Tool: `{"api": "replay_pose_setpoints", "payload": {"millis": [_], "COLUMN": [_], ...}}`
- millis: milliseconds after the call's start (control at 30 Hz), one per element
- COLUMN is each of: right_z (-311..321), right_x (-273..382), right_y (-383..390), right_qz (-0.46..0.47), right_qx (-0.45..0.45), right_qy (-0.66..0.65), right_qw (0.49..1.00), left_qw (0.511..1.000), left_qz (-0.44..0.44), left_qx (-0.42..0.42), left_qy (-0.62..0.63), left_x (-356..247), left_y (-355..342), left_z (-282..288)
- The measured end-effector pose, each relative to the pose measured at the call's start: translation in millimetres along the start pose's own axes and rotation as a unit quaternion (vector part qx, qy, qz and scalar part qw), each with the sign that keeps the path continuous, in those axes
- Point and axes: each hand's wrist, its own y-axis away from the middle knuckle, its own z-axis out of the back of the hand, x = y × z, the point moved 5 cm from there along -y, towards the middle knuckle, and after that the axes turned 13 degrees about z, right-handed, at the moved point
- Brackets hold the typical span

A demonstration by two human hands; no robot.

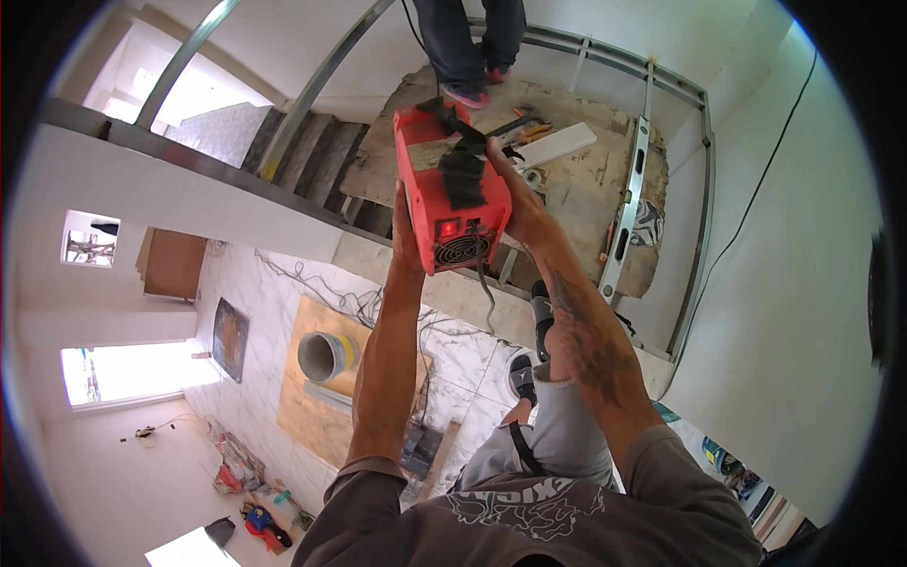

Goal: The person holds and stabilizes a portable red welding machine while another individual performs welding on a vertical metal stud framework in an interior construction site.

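Observation:
A red box-shaped welding machine (430, 208) hangs in the air between my two hands, out over the platform's near edge. Its near end shows a fan grille, a lit red switch and a grey cord that dangles down. Black tape and a black strap run across its top. My left hand (404, 231) presses against its left side, mostly hidden by the case and forearm. My right hand (518, 198) grips the right side, fingers up along the top edge near the strap. Beyond the machine lies a worn wooden platform (576, 203).
A person (472, 42) stands on the platform's far side. On the boards lie a spirit level (628, 208), a white block (562, 145) and a hammer (510, 124). Metal railing (316, 80) borders stairs (316, 156) at left. Below are a bucket (326, 356) and loose cables (354, 304).

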Motion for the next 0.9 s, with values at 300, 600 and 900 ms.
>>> {"api": "replay_pose_setpoints", "payload": {"millis": [300, 600, 900], "right_z": [41.3, 34.9, 25.6], "right_x": [12.9, 2.4, 19.8], "right_y": [-12.7, -24.3, -23.9], "right_qz": [0.339, 0.095, 0.133], "right_qx": [0.061, 0.065, 0.14], "right_qy": [0.441, -0.127, -0.191], "right_qw": [0.829, 0.985, 0.963], "left_qw": [0.999, 0.997, 0.987], "left_qz": [0.029, 0.069, 0.08], "left_qx": [-0.012, -0.018, -0.086], "left_qy": [0.031, -0.007, -0.111], "left_x": [-6.3, -16.2, -25.1], "left_y": [-32.5, -29.2, -33.3], "left_z": [-0.1, -20.4, -15.9]}}
